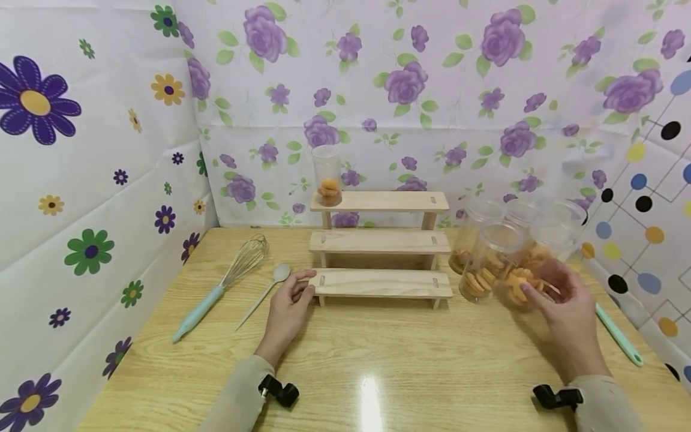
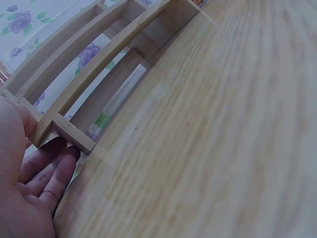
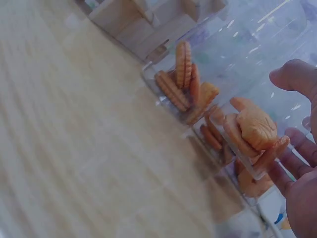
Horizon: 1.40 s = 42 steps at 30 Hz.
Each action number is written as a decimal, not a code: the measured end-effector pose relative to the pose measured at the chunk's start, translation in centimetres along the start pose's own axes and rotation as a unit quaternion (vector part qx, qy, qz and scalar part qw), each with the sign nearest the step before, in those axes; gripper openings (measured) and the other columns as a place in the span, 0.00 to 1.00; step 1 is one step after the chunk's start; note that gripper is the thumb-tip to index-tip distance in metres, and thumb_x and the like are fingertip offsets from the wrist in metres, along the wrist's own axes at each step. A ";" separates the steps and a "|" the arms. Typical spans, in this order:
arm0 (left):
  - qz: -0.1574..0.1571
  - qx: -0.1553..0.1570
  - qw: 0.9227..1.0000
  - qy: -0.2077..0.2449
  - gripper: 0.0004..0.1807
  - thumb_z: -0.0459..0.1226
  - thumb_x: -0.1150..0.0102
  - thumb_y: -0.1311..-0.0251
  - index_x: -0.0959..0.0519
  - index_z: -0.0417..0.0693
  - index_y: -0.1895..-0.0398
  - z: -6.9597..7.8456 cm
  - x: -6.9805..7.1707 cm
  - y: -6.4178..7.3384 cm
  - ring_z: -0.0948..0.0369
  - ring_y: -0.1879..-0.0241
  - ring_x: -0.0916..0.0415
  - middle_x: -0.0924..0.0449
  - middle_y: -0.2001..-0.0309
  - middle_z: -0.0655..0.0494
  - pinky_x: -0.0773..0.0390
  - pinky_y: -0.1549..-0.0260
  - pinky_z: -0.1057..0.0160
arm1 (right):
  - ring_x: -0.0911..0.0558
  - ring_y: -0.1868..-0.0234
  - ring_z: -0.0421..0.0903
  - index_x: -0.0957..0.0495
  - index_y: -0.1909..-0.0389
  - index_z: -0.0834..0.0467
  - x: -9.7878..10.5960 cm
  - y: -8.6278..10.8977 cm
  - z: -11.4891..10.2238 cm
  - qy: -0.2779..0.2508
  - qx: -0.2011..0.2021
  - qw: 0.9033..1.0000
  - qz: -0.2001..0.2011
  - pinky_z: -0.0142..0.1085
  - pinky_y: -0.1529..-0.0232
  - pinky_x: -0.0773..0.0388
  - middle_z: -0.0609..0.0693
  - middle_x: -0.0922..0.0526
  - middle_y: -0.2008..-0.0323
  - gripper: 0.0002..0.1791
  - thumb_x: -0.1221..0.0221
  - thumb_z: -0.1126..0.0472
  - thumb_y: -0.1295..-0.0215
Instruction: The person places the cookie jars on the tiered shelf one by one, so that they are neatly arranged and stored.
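Observation:
My left hand (image 1: pixel 288 303) grips the left end of a three-tier wooden rack (image 1: pixel 380 283) at its lowest shelf. In the left wrist view the fingertips (image 2: pixel 63 163) reach round the shelf's end support. At the right, my right hand (image 1: pixel 567 303) holds a clear jar (image 1: pixel 558 231) with orange-brown biscuits (image 3: pixel 257 130) in its bottom. The thumb lies on one side of this jar and the fingers on the other. Several similar jars (image 1: pixel 502 237) with biscuits stand close beside it, partly overlapping in the head view.
Another biscuit jar (image 1: pixel 327 174) stands on the left end of the top shelf. Left of the rack lie a whisk (image 1: pixel 221 288) with a pale blue handle and a grey spoon (image 1: pixel 272 285). A mint-green handle (image 1: pixel 619 336) lies beyond my right hand. Patterned cloths (image 1: pixel 345 66) hang around the table.

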<state>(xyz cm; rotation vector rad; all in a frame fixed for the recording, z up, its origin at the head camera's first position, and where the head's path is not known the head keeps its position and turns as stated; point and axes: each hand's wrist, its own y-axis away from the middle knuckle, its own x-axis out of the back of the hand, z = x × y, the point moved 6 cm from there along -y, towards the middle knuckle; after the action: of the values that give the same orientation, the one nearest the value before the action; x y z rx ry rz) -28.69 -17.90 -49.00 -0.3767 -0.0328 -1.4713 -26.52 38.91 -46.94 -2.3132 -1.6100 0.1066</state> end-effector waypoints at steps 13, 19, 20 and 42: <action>0.000 0.004 1.000 0.004 0.16 0.38 0.39 0.16 0.16 0.57 0.31 0.1 0.1 0.2 0.55 0.40 0.14 0.09 0.42 0.49 0.18 0.47 0.72 | 0.18 0.37 0.36 0.25 0.20 0.53 0.7 0.3 -6.5 0.089 0.063 0.994 0.018 0.18 0.41 0.25 0.38 0.17 0.37 0.39 0.25 0.70 0.30; 0.002 0.003 1.000 0.003 0.16 0.38 0.39 0.16 0.16 0.57 0.31 0.3 0.2 0.1 0.54 0.41 0.13 0.09 0.43 0.49 0.18 0.48 0.72 | 0.16 0.38 0.42 0.23 0.24 0.62 0.0 0.5 -10.6 -0.030 0.102 0.994 0.000 0.22 0.40 0.23 0.48 0.15 0.37 0.38 0.28 0.80 0.35; 0.002 0.003 1.000 0.003 0.16 0.38 0.39 0.16 0.16 0.57 0.31 0.3 0.2 0.1 0.54 0.42 0.13 0.09 0.43 0.49 0.18 0.48 0.72 | 0.16 0.38 0.42 0.23 0.24 0.63 -0.2 0.5 -11.3 -0.034 0.110 0.993 -0.004 0.23 0.40 0.23 0.48 0.15 0.37 0.39 0.28 0.81 0.36; 0.002 -0.004 1.000 0.007 0.16 0.37 0.39 0.16 0.16 0.54 0.31 0.1 0.0 0.0 0.54 0.39 0.14 0.09 0.42 0.48 0.18 0.47 0.72 | 0.18 0.36 0.50 0.23 0.25 0.65 -6.1 -0.8 -19.3 -0.115 0.173 0.974 -0.087 0.29 0.38 0.22 0.57 0.17 0.35 0.38 0.29 0.82 0.37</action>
<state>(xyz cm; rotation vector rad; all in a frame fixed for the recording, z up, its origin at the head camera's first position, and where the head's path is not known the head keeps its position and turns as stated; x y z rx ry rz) -28.72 -17.84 -48.95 -0.3726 -0.0165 -1.4711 -24.82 29.30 -29.21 -1.9441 -1.7328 0.5838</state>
